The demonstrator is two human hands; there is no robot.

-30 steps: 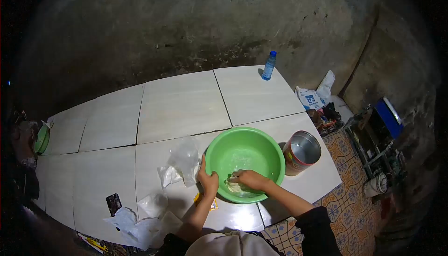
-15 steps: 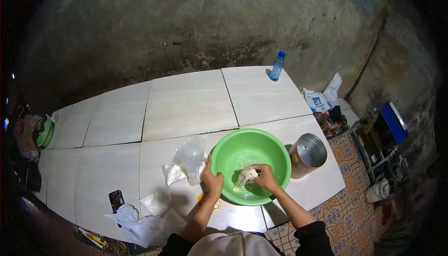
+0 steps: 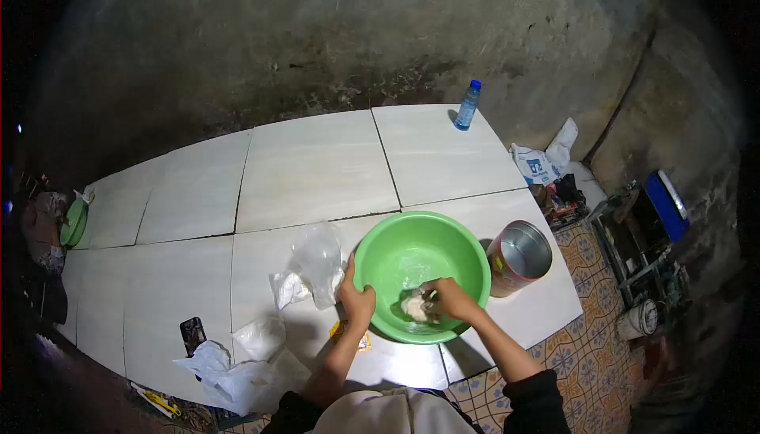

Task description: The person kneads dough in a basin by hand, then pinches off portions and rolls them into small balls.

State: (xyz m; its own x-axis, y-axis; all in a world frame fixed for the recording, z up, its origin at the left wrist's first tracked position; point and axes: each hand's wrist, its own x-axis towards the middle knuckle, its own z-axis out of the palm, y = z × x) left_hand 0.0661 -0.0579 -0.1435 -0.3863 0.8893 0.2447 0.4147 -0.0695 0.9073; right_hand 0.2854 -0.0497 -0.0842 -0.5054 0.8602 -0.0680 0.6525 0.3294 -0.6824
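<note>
Green bowl [image 3: 443, 235] sits by the table's [image 3: 178, 291] near edge, left hand [image 3: 358, 301] clasping its rim; inside, right hand [image 3: 453, 299] curls round pale dough [image 3: 413, 306], seemingly kneading; the next press calls for steady bracing

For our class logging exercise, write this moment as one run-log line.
left hand: on rim of green basin | right hand: on dough inside | open tin: beside basin
</note>
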